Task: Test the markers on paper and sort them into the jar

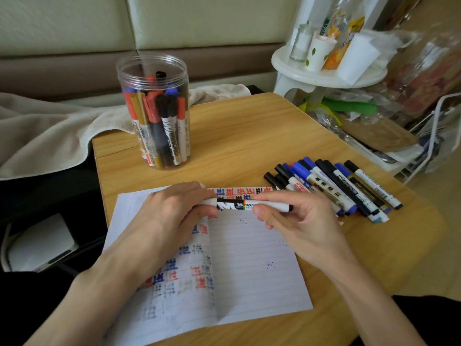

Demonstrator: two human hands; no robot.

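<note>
Above the one lined paper point(249, 258) on the table point(249, 136), two hands grasp a single white marker point(249, 204): the left hand point(179, 211) curls round one end and the right hand point(294, 221) pinches the other. The marker's bold black logo is too blurred to read. One jar point(153, 111) of markers stands behind, and about a dozen loose markers point(334, 188) lie to the right.

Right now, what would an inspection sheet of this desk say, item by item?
Surface: wooden table, lined paper on it bearing red, blue and black test marks.
Job's things: open clear jar full of markers; loose markers heaped right of the paper; one white marker held above it.
Clutter: beige cloth draped over the table's far left corner.
Hands: left hand and right hand each grip one end of the white marker.
Cables: nothing seen.
Surroundings: cushioned seat behind; white stool holding bottles at right.
</note>
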